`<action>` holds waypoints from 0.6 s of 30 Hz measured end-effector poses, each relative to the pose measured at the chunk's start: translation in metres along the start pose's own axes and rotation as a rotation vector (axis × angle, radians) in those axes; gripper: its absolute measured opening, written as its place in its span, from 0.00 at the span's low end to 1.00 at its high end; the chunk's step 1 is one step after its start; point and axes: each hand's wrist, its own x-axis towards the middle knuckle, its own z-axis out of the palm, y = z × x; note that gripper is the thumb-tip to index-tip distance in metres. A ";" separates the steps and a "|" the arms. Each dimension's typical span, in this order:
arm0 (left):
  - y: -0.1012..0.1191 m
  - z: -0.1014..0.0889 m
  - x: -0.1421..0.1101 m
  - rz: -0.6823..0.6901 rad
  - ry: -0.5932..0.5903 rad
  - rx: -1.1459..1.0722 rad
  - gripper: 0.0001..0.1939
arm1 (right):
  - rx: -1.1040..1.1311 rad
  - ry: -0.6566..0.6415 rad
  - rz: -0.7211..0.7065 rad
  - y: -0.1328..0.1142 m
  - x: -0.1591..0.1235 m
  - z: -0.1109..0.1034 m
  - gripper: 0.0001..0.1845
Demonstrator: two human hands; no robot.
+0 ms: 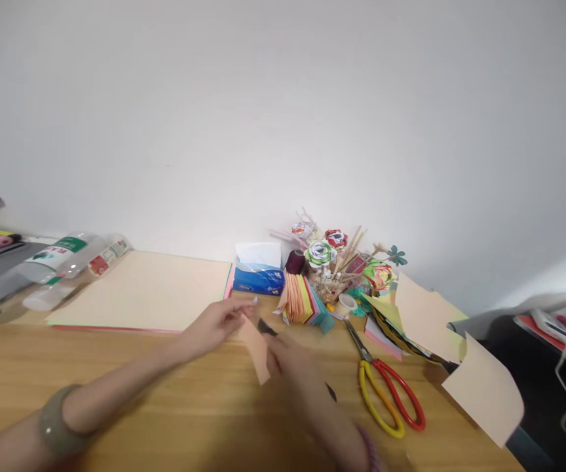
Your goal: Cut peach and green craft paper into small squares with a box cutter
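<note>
My left hand [221,321] is closed, pinching the upper end of a small peach paper strip [254,351] between thumb and fingers. My right hand [290,364] is wrapped round a slim black tool [266,327], whose dark tip shows above the fingers and whose other end sticks out below the hand. Its exact kind is hard to make out, as the hand is blurred and covers its middle. The right fingers lie against the strip's right edge. Red-and-yellow-handled scissors [386,387] rest on the table to the right.
Large cream paper sheets [155,295] and plastic bottles [61,262] lie at left. Behind my hands are a tissue pack [258,280], a row of folded coloured papers [305,300] and paper flowers [321,254]. Cut paper sheets [425,314] are heaped at right, overhanging the wooden table's [165,400] edge.
</note>
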 end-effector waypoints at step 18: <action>0.003 0.076 0.061 0.184 -0.322 0.171 0.15 | -0.352 -0.032 0.229 0.064 0.080 -0.001 0.15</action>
